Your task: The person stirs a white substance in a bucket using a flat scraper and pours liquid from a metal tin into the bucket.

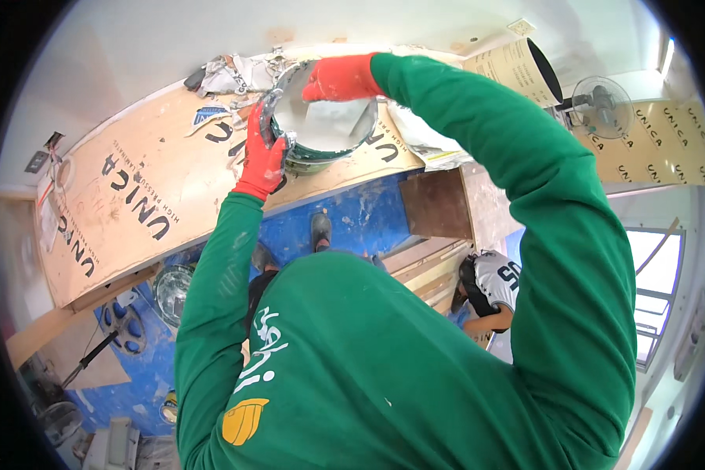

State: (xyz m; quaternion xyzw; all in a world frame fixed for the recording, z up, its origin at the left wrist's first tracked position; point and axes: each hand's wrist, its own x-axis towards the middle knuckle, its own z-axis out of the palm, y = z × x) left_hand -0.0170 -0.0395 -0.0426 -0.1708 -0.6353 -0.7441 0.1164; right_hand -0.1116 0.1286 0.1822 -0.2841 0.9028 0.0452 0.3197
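Observation:
A bucket (pixel 321 160) with whitish, smeared walls stands tilted on the paper-covered bench top. My left hand (pixel 260 160), in a red glove, is closed round the bucket's left rim, with the thumb toward me. My right hand (pixel 343 78), also red-gloved, reaches over the far rim with its fingers bent down into the bucket. Below those fingers lies a pale, flat-looking patch (pixel 333 117); whether it is a blade or wet compound, I cannot tell. What the right hand grips is hidden by the glove.
Crumpled, dirty bags (pixel 239 76) lie behind the bucket. A printed roll (pixel 517 72) and a fan (pixel 603 107) stand at the far right. Below the bench is blue floor covering (pixel 360 215) with a clear tub (pixel 172 291). Another person (pixel 493 282) crouches at the right.

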